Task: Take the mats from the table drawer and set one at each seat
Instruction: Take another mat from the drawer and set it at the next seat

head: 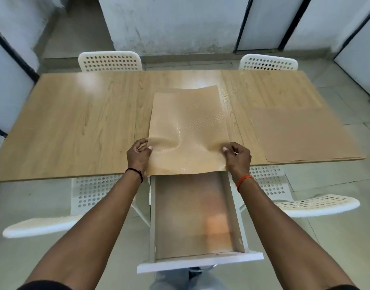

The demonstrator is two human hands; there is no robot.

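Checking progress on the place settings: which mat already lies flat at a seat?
The mat on the right, lying flat, untouched. The middle mat is buckled, gripped by both hands.

two mats (188,130), four chairs (110,61), one drawer (197,262)

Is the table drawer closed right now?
No, the drawer is pulled out toward the person, below the mat that both hands hold over the table.
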